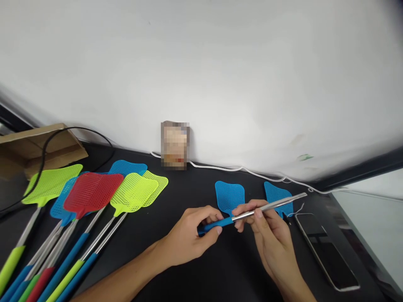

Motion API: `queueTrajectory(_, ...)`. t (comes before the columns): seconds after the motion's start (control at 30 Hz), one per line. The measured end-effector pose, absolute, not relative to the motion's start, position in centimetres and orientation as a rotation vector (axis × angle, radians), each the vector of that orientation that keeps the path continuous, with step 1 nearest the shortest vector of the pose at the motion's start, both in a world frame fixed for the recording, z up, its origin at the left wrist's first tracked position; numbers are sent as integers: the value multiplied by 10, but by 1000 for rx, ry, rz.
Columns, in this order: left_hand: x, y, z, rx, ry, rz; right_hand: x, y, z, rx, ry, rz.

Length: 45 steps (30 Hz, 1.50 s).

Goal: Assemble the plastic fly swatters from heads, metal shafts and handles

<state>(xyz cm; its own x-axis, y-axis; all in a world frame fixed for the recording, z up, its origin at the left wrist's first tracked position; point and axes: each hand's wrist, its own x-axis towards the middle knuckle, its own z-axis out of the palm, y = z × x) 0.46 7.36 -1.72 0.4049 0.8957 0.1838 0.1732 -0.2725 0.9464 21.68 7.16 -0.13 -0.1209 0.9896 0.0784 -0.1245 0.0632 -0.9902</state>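
Note:
My left hand [200, 233] is closed around the blue grip of a fly swatter handle [224, 222]. The fingers of my right hand [267, 228] pinch the silver metal tube of that same handle, which slants up to the right and shows no head on its tip. Just behind my hands lie two blue fly swatter heads, one blue mesh head [229, 196] near the middle and another blue head [273, 193] partly hidden by the tube and my right hand.
On the left, several assembled fly swatters overlap, including a red one [93, 191] and a yellow-green one [134, 193]. Behind them is a cardboard box [40, 144] with a black cable [47, 147]. A phone [327, 251] lies right. A white cable [220, 167] runs along the wall beside a blurred upright object [175, 144].

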Motion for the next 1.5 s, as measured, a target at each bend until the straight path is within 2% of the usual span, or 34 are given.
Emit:
queueTrajectory(0.17, 4, 73, -18, 1721, 927, 940, 216, 71, -3, -1077, -1368, 1266)
queueTrajectory(0.37, 3, 74, -21, 1726, 974, 895, 220, 75, 4, -1109, -1088, 1149)
queueTrajectory(0.53, 2, 75, -21, 1753, 965, 943, 224, 75, -1, -1249, -1152, 1051)
queueTrajectory(1.2, 0, 74, -31, 1795, 984, 915, 205, 64, -17, -1236, -1250, 1135)
queueTrajectory(1.5, 2, 74, -14, 1756, 978, 845, 200, 66, -16, -1183, -1333, 1272)
